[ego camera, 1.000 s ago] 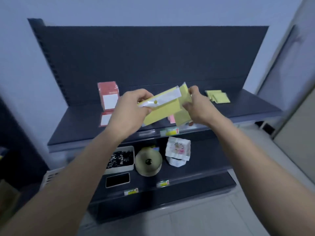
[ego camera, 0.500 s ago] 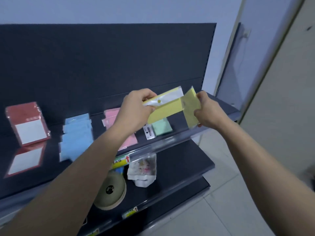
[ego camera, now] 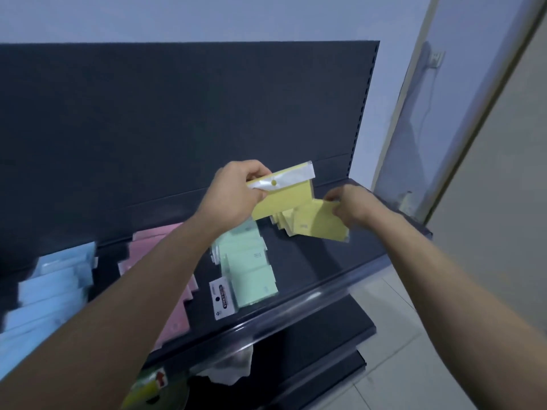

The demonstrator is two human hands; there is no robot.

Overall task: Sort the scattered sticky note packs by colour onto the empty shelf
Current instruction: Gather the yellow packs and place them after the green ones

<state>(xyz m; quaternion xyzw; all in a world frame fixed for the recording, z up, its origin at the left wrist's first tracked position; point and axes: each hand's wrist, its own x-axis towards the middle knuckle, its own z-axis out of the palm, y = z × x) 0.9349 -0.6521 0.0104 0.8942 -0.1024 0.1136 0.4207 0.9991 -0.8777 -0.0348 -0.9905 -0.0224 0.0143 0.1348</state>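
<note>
Right hand [ego camera: 352, 206] is pinching lower yellow pack [ego camera: 322, 224] over yellow pile [ego camera: 285, 222], matching colour; left hand [ego camera: 233, 194] is gripping upper yellow pack [ego camera: 284, 202], likely next.

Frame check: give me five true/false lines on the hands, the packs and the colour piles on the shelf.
1. The left hand holds a yellow pack with a clear top strip. True.
2. The right hand is empty. False: it pinches a second yellow pack.
3. The green packs lie left of the pink packs. False: green lies to the right of pink.
4. The blue packs are the leftmost pile in view on the shelf. True.
5. The second yellow pack hovers at the yellow pile. True.
</note>
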